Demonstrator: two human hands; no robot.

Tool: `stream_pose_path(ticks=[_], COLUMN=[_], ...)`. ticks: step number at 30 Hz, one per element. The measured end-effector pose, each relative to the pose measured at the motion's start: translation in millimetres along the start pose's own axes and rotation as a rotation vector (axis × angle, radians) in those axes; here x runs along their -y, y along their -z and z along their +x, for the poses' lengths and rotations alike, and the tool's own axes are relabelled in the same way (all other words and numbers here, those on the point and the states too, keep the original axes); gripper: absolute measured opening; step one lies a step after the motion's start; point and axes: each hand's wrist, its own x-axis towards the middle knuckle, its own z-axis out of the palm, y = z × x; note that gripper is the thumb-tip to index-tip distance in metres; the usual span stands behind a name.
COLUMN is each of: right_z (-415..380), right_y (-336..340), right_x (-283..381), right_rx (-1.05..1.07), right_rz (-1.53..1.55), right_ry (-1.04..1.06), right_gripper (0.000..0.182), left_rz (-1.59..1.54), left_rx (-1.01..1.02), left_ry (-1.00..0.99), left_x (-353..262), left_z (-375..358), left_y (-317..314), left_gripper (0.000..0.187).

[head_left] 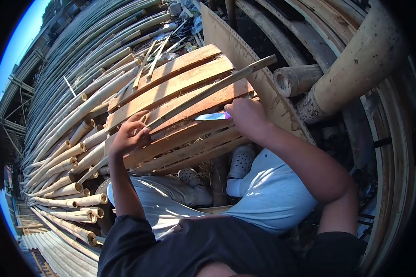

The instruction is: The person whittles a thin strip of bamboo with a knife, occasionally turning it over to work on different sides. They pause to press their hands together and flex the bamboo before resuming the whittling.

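A long bamboo strip (208, 91) runs at a slant over a wooden slatted crate (178, 85) in front of me. My left hand (130, 135) has its fingers curled around the strip near the crate's left edge. In my right hand (246, 115) is a knife (211, 117), gripped by its pink and purple handle. Its shiny blade points left, just below the strip and apart from it. Wood fibres and shavings lie on the slats.
Stacked bamboo poles (85, 108) fill the left side, their cut ends facing me. A cardboard sheet (268, 87) stands along the crate's right side. A thick bamboo pole (356, 60) rises at the right. Two thin strips (158, 59) rest on the crate's far end.
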Motion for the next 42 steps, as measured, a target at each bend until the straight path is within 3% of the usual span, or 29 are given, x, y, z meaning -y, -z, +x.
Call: stream_pose_path(ticks=[2,3,5,9,11,12,14,19,24,26,29,33,35,42], right_z=[-4.7,-7.1,-12.8,-17.2,-21.8,-22.2,-24.8,-14.5,12.3,24.0,22.1,19.4,20.4,27.1], right_y=[19.4,27.6,41.4,63.6,92.5,85.4,68.3,88.4,79.6,55.8,44.7,23.3,25.3,-15.2], right_x=[2.3,2.2,0.8,-2.8,8.2,7.8,1.7,15.4,34.5,31.7,34.8,13.7,5.4,22.5], right_rx=[0.0,-0.001,-0.153,-0.188,0.05,0.048,-0.231,-0.26,-0.295,-0.413,-0.259,-0.301,-0.254,-0.477], right_rz=[0.149,0.152,0.329,0.338,0.431,0.425,0.526,0.495,0.505,0.461,0.432,0.314,0.269,0.329], right_ry=[-0.052,-0.053,-0.126,-0.208,-0.35,-0.352,-0.31,-0.382,-0.485,-0.485,-0.604,-0.638,-0.761,-0.583], right_gripper=[0.007,0.007,0.018,0.028,0.026,0.026,0.025,0.024,0.029,0.033,0.036,0.037,0.037,0.044], left_rz=[0.137,0.045,0.168,0.291,0.3,0.296,0.224,0.393,0.381,0.48,0.467,0.423,0.403,0.431], left_rx=[-0.146,-0.248,-0.26,-0.264,-0.289,-0.292,-0.319,-0.393,-0.406,-0.378,-0.367,-0.353,-0.358,-0.321], left_ry=[-0.05,0.037,0.082,0.099,0.075,0.071,-0.016,-0.237,-0.221,-0.164,-0.163,-0.134,-0.146,-0.213], left_x=[-17.1,-21.7,-43.9,-54.7,-55.6,-54.5,-46.9,-30.2,-20.9,-16.3,-13.2,-15.2,-13.3,-1.7], left_z=[-4.1,-7.5,-12.3,-10.5,-7.6,-7.4,-4.1,-0.7,-3.2,-8.5,-16.7,-20.2,-17.4,-1.6], left_y=[0.2,-5.2,-3.7,-8.3,-12.3,-14.8,-21.9,-37.1,-34.4,-33.9,-36.3,-38.1,-35.5,-28.2], left_gripper=[0.018,0.017,0.016,0.015,0.013,0.013,0.013,0.012,0.013,0.016,0.02,0.02,0.019,0.021])
